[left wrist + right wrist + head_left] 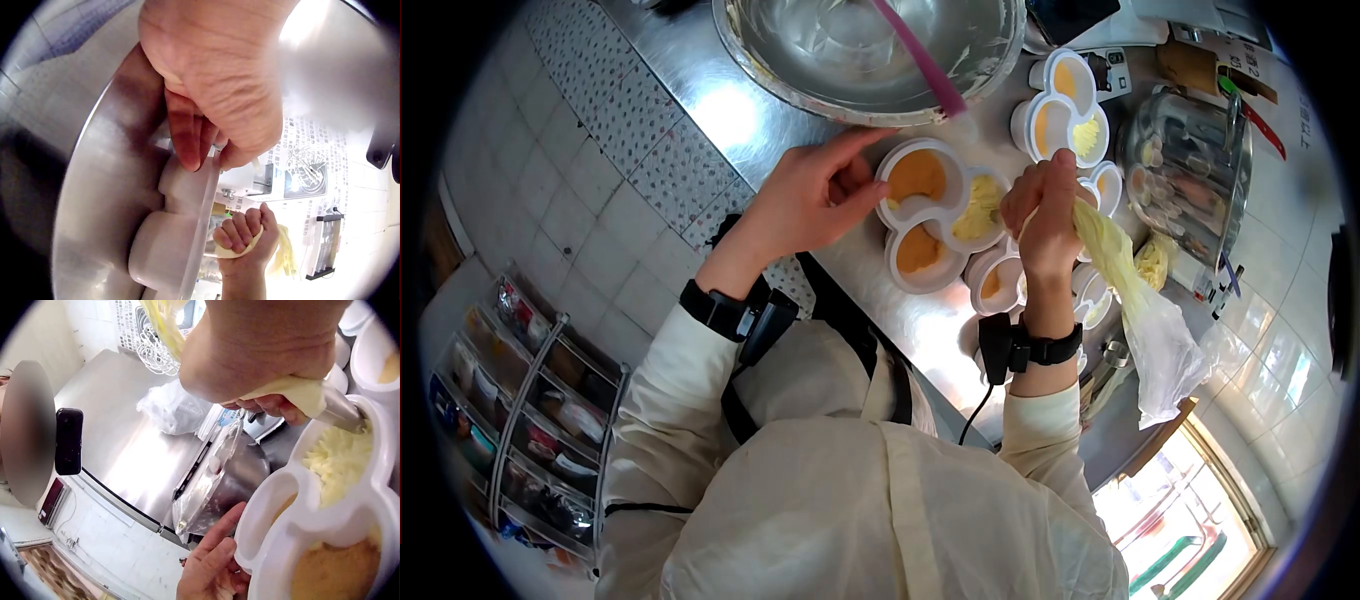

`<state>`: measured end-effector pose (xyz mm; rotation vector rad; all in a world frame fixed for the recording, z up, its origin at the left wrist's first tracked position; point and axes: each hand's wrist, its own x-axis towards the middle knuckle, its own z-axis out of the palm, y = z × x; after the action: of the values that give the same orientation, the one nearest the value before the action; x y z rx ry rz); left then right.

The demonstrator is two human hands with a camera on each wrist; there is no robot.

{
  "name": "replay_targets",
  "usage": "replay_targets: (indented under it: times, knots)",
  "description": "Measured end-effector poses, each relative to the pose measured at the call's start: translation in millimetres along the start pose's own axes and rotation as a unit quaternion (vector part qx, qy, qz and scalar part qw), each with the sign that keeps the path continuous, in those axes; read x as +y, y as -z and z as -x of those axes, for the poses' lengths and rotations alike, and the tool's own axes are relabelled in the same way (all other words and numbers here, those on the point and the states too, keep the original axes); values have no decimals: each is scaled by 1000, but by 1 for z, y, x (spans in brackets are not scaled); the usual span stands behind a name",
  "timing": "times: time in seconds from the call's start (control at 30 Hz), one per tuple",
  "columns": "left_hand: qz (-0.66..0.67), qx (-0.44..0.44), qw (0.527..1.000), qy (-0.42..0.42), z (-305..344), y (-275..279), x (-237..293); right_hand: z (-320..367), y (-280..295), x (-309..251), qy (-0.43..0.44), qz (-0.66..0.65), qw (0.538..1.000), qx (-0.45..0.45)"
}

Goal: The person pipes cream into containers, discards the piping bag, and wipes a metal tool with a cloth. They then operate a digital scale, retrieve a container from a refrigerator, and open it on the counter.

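A white three-cup container [305, 490] stands at the counter's near edge. Orange-brown filling [918, 176] covers the bottom of two cups, and ruffled pale-yellow cream [337, 462] lies in the third. My left hand [805, 200] pinches the container's outer rim between thumb and curled fingers, its index finger stretched toward the bowl. My right hand [1045, 220] squeezes a piping bag [1115, 250] above the cream cup, and the bag's loose end hangs off to the right. In the right wrist view the metal piping tip [342, 411] points down into that cup, right at the cream.
A large steel bowl [765, 50] with a pink-handled spatula [925, 65] stands beyond the container. More filled three-cup containers [1065, 105] crowd the right side. Farther right is a clear-lidded box [1185, 170]. The counter [675, 45] ends on the left above a tiled floor.
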<state>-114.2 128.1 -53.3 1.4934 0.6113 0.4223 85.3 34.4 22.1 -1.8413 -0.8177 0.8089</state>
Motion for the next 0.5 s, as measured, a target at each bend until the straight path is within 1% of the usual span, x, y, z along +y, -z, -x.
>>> replay_targets:
  times: [0.1,0.33,0.4,0.43,0.5]
  knots:
    - [7,2,1000,3,0,-1,-1,0,-2,-2,-19,11,1000,2]
    - [14,7,1000,-8,0,-2,-3,-3,-5,-6,-29,23,999,-6]
    - [19,8,1000,-12,0,-2,-3,-4,-5,-5,-31,-81,995,-39]
    - [15,6,1000,-8,0,-1,-3,-5,-5,-4,-31,-80,996,-39]
    - [12,4,1000,-4,0,-1,-2,-5,-5,-4,29,-192,981,-32]
